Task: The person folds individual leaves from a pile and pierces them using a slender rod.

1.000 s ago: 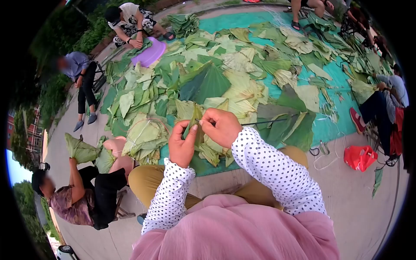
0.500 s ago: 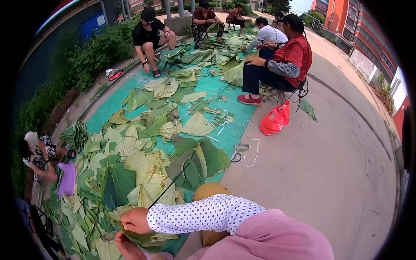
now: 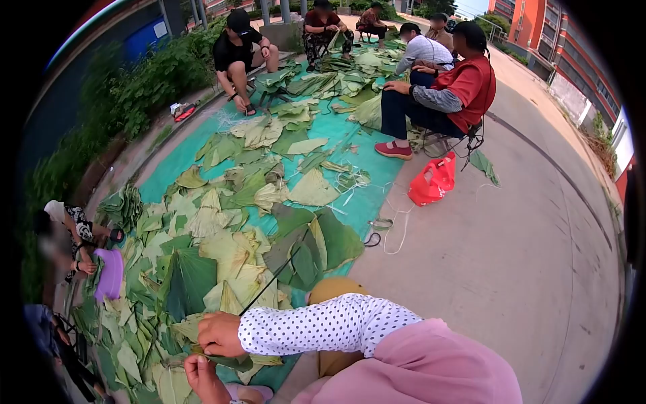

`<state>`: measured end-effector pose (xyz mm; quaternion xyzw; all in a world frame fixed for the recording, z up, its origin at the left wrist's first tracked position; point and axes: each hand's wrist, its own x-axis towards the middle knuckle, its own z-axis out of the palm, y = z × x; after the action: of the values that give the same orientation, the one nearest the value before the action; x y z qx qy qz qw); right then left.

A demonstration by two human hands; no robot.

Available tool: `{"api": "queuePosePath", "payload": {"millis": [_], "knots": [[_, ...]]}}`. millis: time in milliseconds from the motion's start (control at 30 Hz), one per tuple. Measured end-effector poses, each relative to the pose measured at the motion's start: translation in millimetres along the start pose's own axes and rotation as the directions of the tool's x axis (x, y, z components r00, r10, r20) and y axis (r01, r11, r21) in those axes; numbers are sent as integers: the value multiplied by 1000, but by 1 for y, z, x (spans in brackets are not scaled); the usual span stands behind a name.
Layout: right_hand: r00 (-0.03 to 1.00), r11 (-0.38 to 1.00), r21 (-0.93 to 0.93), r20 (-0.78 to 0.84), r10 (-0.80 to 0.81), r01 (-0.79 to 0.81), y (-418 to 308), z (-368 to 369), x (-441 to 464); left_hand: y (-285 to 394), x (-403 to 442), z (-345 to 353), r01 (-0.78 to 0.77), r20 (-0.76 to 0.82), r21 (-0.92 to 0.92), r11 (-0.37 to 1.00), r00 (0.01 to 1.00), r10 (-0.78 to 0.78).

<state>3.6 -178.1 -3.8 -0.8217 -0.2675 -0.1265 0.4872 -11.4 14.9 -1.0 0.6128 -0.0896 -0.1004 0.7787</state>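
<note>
My right hand point(image 3: 221, 333), below a white polka-dot sleeve, is closed on a large green leaf point(image 3: 232, 362). Just below it, my left hand point(image 3: 204, 377) pinches the leaf's edge, thumb and fingers together. The leaf hangs partly folded beneath both hands, much of it hidden. A thin black rod point(image 3: 270, 281) slants up and right from behind my right wrist; whether I hold it, I cannot make out. Beyond my hands, a dark green leaf point(image 3: 188, 279) and a pale yellowish leaf point(image 3: 231, 254) lie on the pile.
Leaves cover much of a teal ground sheet point(image 3: 371, 156). A person in red point(image 3: 464, 94) sits at its right edge near a red bag point(image 3: 433, 180). To the left, another person bends by a purple basin point(image 3: 109, 275). Several people sit farther back. White strings point(image 3: 402, 229) trail onto the pavement.
My left hand has come up closer to my right, and its fingers now pinch the leaf's edge. The leaf is more folded under my hands. The whole view has shifted slightly.
</note>
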Motion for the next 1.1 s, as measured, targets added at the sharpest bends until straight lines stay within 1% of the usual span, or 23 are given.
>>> {"api": "queuePosePath", "payload": {"millis": [33, 100, 133, 200, 233, 300, 333, 367, 400, 433, 467, 533, 567, 633, 700, 767, 833, 867, 967, 1000, 1033, 1067, 1100], "knots": [[1000, 1000, 4, 1, -1, 1, -1, 0, -1, 0, 0, -1, 4, -10, 23, 1000, 1000, -3], [997, 993, -107, -62, -47, 40, 0, -1, -2, -1, 1, -1, 10, -27, 65, 998, 1000, -9], [997, 993, -107, -61, -47, 41, 0, 0, -1, -2, 3, 1, 10, -27, 65, 998, 1000, -8], [998, 997, 51, -18, 55, -54, -5, -1, -1, -4, 3, 6, -46, -144, 127, 991, 987, 64], [998, 997, 54, -15, 58, -57, -9, -2, -1, -4, 1, 4, -42, -147, 126, 991, 987, 60], [977, 945, 249, 43, 210, -214, -18, -8, 0, -4, 1, 3, -85, -101, 299, 951, 988, 121], [977, 944, 249, 51, 209, -215, -24, -14, -1, -3, 0, 5, -84, -102, 297, 951, 988, 119], [976, 944, 249, 52, 210, -217, -20, -10, -1, -1, -2, 8, -101, -85, 335, 937, 987, 137], [983, 950, 255, 27, 181, -182, -16, -5, 1, 1, -2, 11, -119, -66, 373, 920, 986, 155], [988, 954, 260, 3, 152, -147, -12, -1, 1, 1, -1, 12, -117, -66, 373, 920, 986, 152], [988, 953, 261, 5, 155, -151, -8, 3, -1, 1, -1, 12, -142, -50, 384, 912, 983, 174], [987, 977, 152, -47, 156, -148, -13, -2, -3, 2, 0, 14, -153, -44, 395, 906, 982, 185], [986, 974, 164, -33, 161, -154, -12, -6, -6, 2, 2, 16, -159, -51, 360, 919, 981, 190], [989, 993, 45, -92, 112, -109, -15, -10, -10, 5, -3, 18, -159, -91, 320, 934, 976, 198], [983, 983, -58, 49, 176, -173, -10, -17, -13, 17, -8, 24, -157, -94, 355, 922, 975, 202], [984, 978, -149, 77, 160, -147, 2, -28, -17, 24, -9, 23, -160, -100, 364, 918, 973, 209], [979, 961, -239, 116, 168, -137, 23, -35, -23, 24, -14, 14, -141, -147, 282, 949, 971, 188], [958, 937, -311, 180, 224, -161, 30, -45, -26, 27, -19, 15, -104, -174, 267, 958, 973, 154], [923, 877, -435, 211, 322, -206, 64, -70, -28, 26, -20, 9, -101, -201, 113, 988, 972, 122], [930, 877, -445, 212, 299, -181, 84, -73, -32, 30, -22, 5, -67, -212, 55, 996, 974, 77], [896, 829, -505, 215, 389, -239, 95, -81, -32, 28, -22, 0, -87, -217, 4, 996, 972, 86], [876, 792, -550, 205, 436, -266, 113, -90, -31, 25, -21, -7, -92, -202, 44, 995, 974, 99], [827, 719, -616, 186, 530, -322, 127, -96, -33, 23, -24, -12, -78, -214, 11, 997, 974, 79]]}}
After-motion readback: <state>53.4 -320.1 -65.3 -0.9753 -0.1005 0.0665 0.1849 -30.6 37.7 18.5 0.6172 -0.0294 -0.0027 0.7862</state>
